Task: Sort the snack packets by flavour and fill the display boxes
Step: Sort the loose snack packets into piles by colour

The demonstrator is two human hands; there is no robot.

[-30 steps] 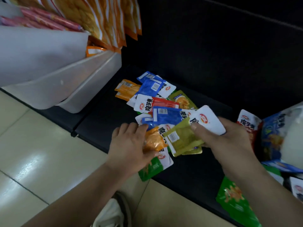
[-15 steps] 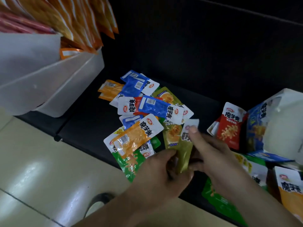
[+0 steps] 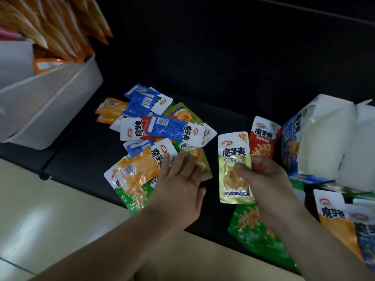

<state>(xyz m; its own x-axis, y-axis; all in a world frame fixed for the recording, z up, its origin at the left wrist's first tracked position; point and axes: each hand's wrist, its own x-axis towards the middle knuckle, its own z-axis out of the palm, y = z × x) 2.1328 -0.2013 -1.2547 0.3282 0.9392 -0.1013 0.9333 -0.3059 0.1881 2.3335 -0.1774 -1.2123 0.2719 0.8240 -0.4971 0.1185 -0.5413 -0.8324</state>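
Observation:
A heap of snack packets (image 3: 160, 130) in blue, orange, red, green and olive lies on a black shelf (image 3: 203, 67). My right hand (image 3: 261, 175) pinches an olive-gold packet (image 3: 233, 159) upright, face toward me, to the right of the heap. My left hand (image 3: 180, 187) lies flat with straight fingers on another olive packet (image 3: 198, 157) at the heap's near edge. A red packet (image 3: 261, 138) stands just behind the held one. An opened blue-and-white display box (image 3: 324, 138) sits at the right.
White plastic bins (image 3: 50, 106) holding orange packets stand at the left. A green packet (image 3: 257, 230) lies at the shelf's front edge, and orange and blue packets (image 3: 338, 222) sit at the far right. Beige floor tiles (image 3: 50, 220) lie below.
My right hand has carried the olive-gold packet to the right and turned it face up. My left hand let go of it and moved onto the heap.

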